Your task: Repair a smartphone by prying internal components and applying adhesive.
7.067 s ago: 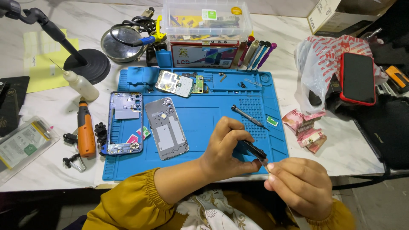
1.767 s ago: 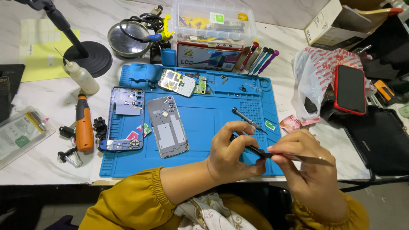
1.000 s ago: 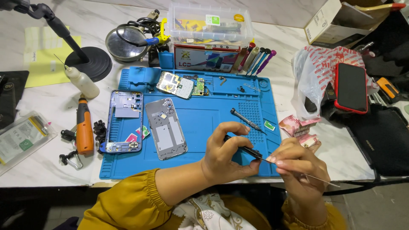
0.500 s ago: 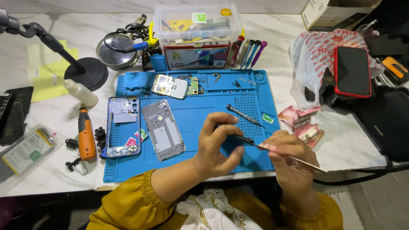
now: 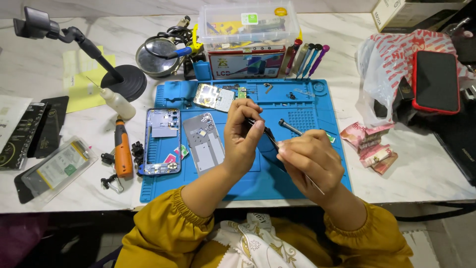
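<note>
Two hands over the blue mat [image 5: 297, 171]: left hand [image 5: 241, 136] pinches a small dark part [image 5: 267, 133], right hand [image 5: 311, 161] grips thin tweezers [image 5: 313, 181]; part looks light, fragile, best edge-held.

I see a blue work mat [image 5: 277, 178] with a phone frame [image 5: 162, 141] and grey back cover [image 5: 204, 143] side by side, circuit board [image 5: 214, 97] above them. Orange driver [image 5: 122, 155] left of the mat. Clear parts box [image 5: 248, 22] and magnifier [image 5: 157, 55] at the back. Red-cased phone [image 5: 436, 82] on a plastic bag [image 5: 384, 64] at right.
</note>
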